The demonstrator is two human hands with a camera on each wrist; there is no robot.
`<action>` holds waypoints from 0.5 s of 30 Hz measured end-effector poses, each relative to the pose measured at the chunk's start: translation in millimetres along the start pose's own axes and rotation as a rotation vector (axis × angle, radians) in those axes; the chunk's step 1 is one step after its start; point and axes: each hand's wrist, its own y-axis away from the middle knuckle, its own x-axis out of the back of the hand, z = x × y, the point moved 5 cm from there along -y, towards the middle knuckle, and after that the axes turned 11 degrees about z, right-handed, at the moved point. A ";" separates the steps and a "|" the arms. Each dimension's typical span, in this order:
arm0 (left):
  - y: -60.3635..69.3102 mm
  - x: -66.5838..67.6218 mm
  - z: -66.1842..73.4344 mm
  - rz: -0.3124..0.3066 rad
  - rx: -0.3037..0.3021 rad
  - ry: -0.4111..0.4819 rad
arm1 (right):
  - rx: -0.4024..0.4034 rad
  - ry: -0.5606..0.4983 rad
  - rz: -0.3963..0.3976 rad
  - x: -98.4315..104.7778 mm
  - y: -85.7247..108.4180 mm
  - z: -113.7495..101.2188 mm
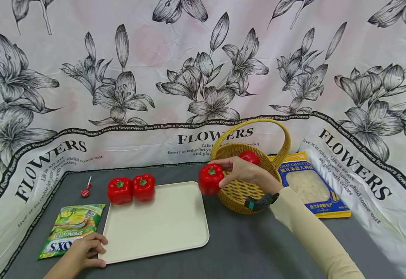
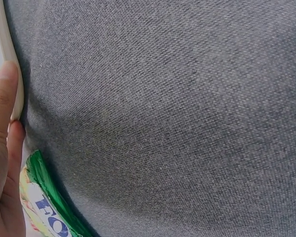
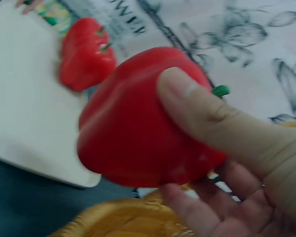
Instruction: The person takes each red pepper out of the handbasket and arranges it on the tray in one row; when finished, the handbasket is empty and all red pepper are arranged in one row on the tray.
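Observation:
My right hand (image 1: 239,170) grips a red bell pepper (image 1: 210,179) with a green stem, thumb on one side and fingers on the other. It is held in the air between the cream tray (image 1: 154,228) and the yellow wicker basket (image 1: 238,193). Another red pepper (image 1: 250,157) is inside the basket, partly hidden by the hand. Two more red peppers, a left one (image 1: 120,190) and a right one (image 1: 143,187), sit side by side at the tray's far left corner. My left hand (image 1: 84,252) holds the tray's near left corner between thumb and fingers.
Left of the tray lies a green and yellow tea packet (image 1: 72,226), partly behind the left hand. A red lollipop (image 1: 86,191) lies beyond it. A blue and yellow pasta bag (image 1: 307,186) lies right of the basket. Flower-printed cloth (image 1: 136,147) hangs behind the table.

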 end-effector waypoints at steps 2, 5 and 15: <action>-0.1 0.7 0.0 -0.001 -0.004 -0.006 | 0.004 -0.006 0.007 -5.3 -3.0 2.0; -0.2 0.6 0.4 -0.012 0.006 -0.004 | 0.004 -0.035 0.006 -14.7 -7.5 5.9; 0.7 -0.7 -0.9 -0.034 0.057 0.016 | 0.026 -0.084 -0.012 -52.7 -30.5 12.4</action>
